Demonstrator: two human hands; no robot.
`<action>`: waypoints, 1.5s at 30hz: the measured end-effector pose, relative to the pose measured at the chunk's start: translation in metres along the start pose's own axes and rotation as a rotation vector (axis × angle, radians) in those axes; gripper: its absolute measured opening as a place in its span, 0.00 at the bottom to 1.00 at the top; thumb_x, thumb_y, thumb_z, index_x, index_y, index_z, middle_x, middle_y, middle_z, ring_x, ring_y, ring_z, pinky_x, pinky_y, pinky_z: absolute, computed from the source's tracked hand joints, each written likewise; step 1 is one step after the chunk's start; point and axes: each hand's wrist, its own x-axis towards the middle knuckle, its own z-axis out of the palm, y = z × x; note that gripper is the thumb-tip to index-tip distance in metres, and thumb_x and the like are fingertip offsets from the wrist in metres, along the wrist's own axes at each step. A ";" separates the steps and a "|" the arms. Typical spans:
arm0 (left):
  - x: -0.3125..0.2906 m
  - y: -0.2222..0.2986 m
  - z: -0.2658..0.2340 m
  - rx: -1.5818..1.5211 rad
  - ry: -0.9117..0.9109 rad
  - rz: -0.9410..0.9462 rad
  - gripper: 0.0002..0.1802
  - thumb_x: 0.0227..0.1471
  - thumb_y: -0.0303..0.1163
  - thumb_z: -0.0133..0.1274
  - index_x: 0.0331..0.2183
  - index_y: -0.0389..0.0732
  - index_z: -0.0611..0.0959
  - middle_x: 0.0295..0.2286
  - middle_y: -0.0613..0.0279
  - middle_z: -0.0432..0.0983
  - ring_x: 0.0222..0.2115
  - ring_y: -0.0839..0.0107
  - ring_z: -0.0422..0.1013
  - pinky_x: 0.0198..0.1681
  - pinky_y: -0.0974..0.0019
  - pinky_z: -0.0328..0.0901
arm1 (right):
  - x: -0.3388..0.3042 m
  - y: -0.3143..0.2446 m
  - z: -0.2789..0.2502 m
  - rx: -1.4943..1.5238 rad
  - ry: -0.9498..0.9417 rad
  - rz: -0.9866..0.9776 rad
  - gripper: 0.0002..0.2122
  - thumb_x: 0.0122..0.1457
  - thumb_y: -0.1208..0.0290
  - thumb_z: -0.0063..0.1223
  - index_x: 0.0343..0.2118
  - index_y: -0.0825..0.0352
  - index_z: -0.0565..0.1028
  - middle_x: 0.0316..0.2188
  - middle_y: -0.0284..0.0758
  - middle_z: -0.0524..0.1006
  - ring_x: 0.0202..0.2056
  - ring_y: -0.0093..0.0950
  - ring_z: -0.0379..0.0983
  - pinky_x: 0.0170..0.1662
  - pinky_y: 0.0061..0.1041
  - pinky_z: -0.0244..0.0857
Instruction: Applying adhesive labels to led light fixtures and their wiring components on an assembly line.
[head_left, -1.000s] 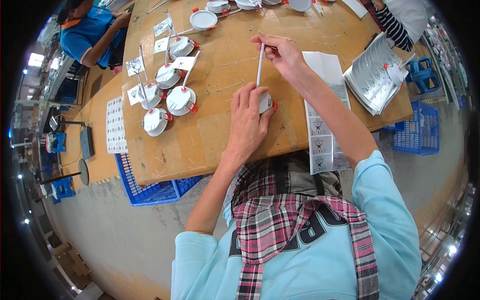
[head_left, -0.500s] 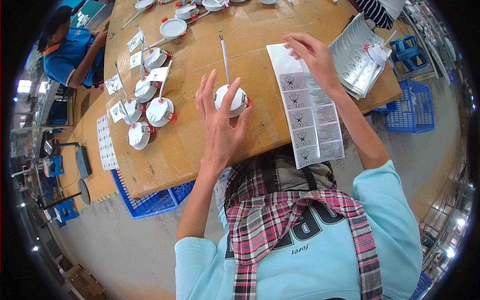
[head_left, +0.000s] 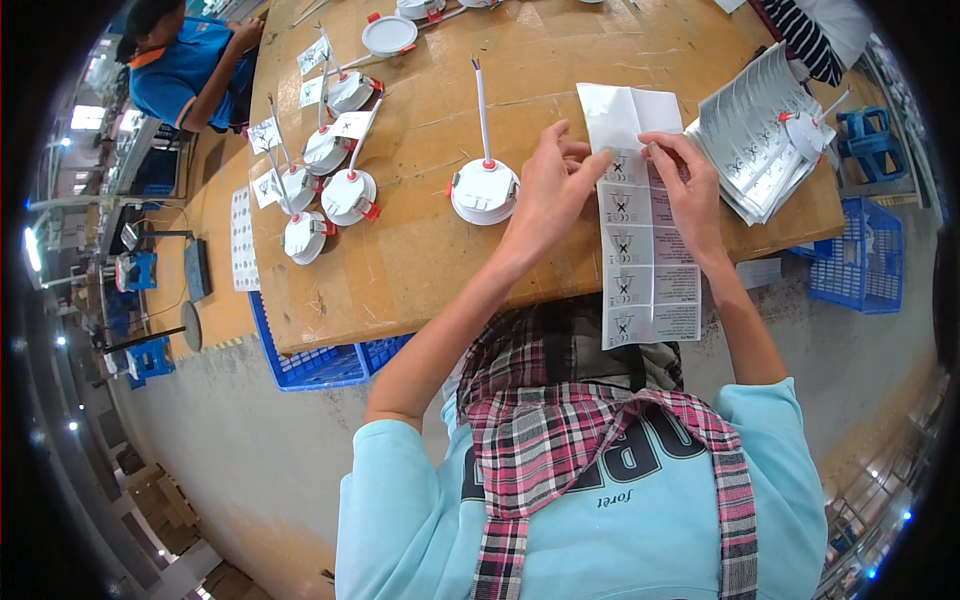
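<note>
Label sheet [head_left: 645,250]: one, long, white, fold-creased, lying on table [head_left: 420,270], lower end past near edge. I judged it light, limp, slick-faced, easily torn; best pinched by side margins.
Left hand [head_left: 550,190]: fingers part-curled, thumb at sheet's left edge; whether pinching, I could not tell.
Right hand [head_left: 690,185]: thumb and forefinger close together over upper part; grip I could not confirm.
Round lamp [head_left: 485,192]: left of sheet, cable upright.
Sheet stack [head_left: 745,115]: right.
Labelled lamps [head_left: 325,150]: farther left.
</note>
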 end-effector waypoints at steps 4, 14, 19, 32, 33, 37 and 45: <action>0.016 0.006 0.001 -0.120 -0.107 -0.081 0.24 0.55 0.35 0.49 0.44 0.23 0.71 0.27 0.54 0.77 0.28 0.74 0.74 0.31 0.74 0.69 | -0.002 0.002 -0.002 0.074 -0.003 -0.005 0.07 0.58 0.77 0.47 0.37 0.68 0.76 0.31 0.34 0.76 0.32 0.22 0.73 0.35 0.20 0.65; 0.019 0.008 -0.001 -0.258 -0.167 -0.212 0.16 0.57 0.36 0.46 0.39 0.32 0.79 0.33 0.57 0.78 0.33 0.72 0.75 0.39 0.68 0.69 | 0.007 -0.008 -0.010 -0.277 -0.095 -0.432 0.07 0.49 0.76 0.57 0.33 0.66 0.76 0.29 0.32 0.71 0.33 0.29 0.69 0.37 0.27 0.66; 0.022 0.011 -0.001 -0.264 -0.163 -0.234 0.17 0.57 0.35 0.45 0.40 0.32 0.78 0.33 0.55 0.78 0.33 0.69 0.75 0.38 0.68 0.69 | 0.013 -0.010 -0.009 -0.428 -0.102 -0.487 0.08 0.46 0.75 0.59 0.31 0.65 0.75 0.30 0.30 0.70 0.36 0.29 0.67 0.38 0.26 0.66; 0.024 0.021 -0.005 -0.217 -0.234 -0.147 0.20 0.55 0.33 0.46 0.47 0.32 0.73 0.39 0.56 0.76 0.39 0.72 0.73 0.47 0.67 0.65 | 0.021 -0.024 -0.014 -0.554 -0.174 -0.541 0.07 0.46 0.71 0.61 0.27 0.63 0.75 0.29 0.28 0.70 0.37 0.25 0.67 0.38 0.21 0.67; 0.024 0.023 -0.004 -0.174 -0.252 -0.116 0.20 0.54 0.33 0.46 0.47 0.32 0.73 0.39 0.56 0.76 0.40 0.72 0.72 0.48 0.67 0.64 | 0.022 -0.023 -0.014 -0.566 -0.171 -0.536 0.07 0.46 0.71 0.61 0.26 0.63 0.75 0.29 0.27 0.70 0.37 0.24 0.68 0.37 0.21 0.67; 0.022 0.023 -0.004 -0.107 -0.234 -0.086 0.20 0.54 0.33 0.46 0.47 0.32 0.73 0.39 0.57 0.76 0.39 0.73 0.72 0.49 0.67 0.63 | 0.021 -0.028 -0.014 -0.624 -0.176 -0.504 0.07 0.45 0.70 0.62 0.24 0.63 0.74 0.27 0.27 0.71 0.36 0.24 0.68 0.36 0.21 0.67; 0.018 0.023 -0.004 -0.084 -0.236 -0.097 0.20 0.53 0.34 0.47 0.45 0.32 0.75 0.37 0.58 0.77 0.38 0.74 0.73 0.48 0.68 0.63 | 0.021 -0.031 -0.018 -0.635 -0.235 -0.560 0.09 0.44 0.71 0.62 0.24 0.65 0.72 0.27 0.30 0.70 0.36 0.26 0.66 0.36 0.23 0.67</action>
